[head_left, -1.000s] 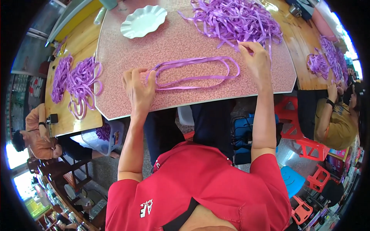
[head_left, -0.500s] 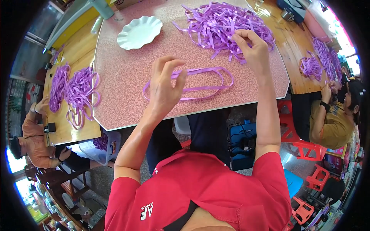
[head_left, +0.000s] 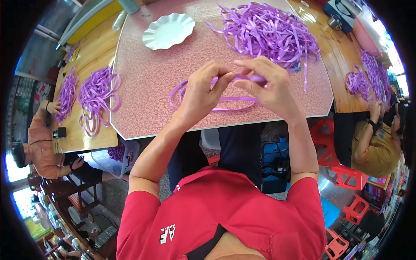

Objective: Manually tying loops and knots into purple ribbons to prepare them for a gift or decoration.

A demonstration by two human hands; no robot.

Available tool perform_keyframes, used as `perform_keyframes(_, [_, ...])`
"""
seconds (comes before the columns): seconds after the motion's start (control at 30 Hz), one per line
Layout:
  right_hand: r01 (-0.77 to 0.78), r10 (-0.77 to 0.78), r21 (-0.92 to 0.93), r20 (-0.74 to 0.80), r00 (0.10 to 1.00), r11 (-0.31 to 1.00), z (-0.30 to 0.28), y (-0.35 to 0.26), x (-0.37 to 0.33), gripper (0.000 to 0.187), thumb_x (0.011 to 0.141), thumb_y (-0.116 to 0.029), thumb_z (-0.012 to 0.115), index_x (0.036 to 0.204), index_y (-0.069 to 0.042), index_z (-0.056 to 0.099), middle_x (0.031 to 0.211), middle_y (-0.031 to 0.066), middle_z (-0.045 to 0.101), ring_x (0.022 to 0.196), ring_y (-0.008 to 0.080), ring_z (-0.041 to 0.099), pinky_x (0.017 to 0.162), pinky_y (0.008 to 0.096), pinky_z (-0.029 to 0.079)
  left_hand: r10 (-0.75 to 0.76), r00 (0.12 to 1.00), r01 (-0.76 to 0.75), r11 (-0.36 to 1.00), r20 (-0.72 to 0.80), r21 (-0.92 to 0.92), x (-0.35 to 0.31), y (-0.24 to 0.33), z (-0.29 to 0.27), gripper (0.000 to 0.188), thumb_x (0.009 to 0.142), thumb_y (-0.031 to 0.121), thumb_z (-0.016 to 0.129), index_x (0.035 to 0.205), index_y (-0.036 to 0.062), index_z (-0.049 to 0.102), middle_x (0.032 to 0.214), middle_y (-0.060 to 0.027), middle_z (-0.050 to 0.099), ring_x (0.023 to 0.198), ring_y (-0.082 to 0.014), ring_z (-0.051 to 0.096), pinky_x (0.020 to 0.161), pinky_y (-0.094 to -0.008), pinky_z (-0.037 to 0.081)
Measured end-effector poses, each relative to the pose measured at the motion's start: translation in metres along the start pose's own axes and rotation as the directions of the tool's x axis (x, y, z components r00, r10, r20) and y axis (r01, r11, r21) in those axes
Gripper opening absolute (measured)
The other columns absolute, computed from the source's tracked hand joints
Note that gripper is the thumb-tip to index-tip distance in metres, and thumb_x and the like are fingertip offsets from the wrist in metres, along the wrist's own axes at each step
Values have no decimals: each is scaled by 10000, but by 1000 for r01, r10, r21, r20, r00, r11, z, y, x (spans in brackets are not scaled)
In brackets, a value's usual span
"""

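My left hand (head_left: 206,89) and my right hand (head_left: 271,86) are close together above the pink speckled table (head_left: 156,86), fingers bent into pinches. A strip of purple ribbon (head_left: 237,78) runs between their fingertips. The exact grip is partly hidden by the fingers. Below and behind my hands lies a loop of the same purple ribbon (head_left: 236,99), flat on the tabletop. Just beyond my right hand spreads a large tangled heap of purple ribbons (head_left: 268,32), with one strand hanging toward me.
A white scalloped plate (head_left: 169,31) rests at the far left of the table. Looped ribbon bundles (head_left: 97,89) lie on the wooden table to the left, others (head_left: 359,83) on the right one. One person (head_left: 42,149) sits at left, another (head_left: 373,149) at right.
My right hand has come down from the heap toward the left hand. Both hands now meet at a ribbon strip. The view has shifted slightly.
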State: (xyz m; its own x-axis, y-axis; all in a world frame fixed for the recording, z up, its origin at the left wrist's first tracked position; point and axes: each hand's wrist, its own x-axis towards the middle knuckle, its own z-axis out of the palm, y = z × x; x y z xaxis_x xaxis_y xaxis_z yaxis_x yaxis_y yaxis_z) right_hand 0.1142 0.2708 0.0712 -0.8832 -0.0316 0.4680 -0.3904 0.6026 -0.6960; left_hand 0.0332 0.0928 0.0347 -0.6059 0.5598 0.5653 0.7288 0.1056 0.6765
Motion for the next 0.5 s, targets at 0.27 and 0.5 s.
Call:
perform_keyframes(0.27, [9, -9, -15, -59, 998, 1000, 28, 28, 26, 86, 842, -21, 700, 922, 11, 688, 788, 51, 612, 676, 109, 559, 593, 253, 438, -330, 920, 354, 931, 211, -85, 20, -45, -30, 211, 946, 199, 638, 967, -10, 655, 906, -77, 668, 894, -154, 601, 798, -298, 473])
perform_keyframes(0.5, [-83, 74, -45, -164, 984, 996, 44, 72, 49, 107, 874, -90, 689, 943, -8, 692, 814, 43, 635, 687, 95, 550, 620, 250, 448, 42, 987, 109, 531, -155, 840, 36, -166, -67, 422, 917, 409, 637, 1101, 30, 657, 1396, -184, 469, 1369, -361, 319, 1119, -534, 200])
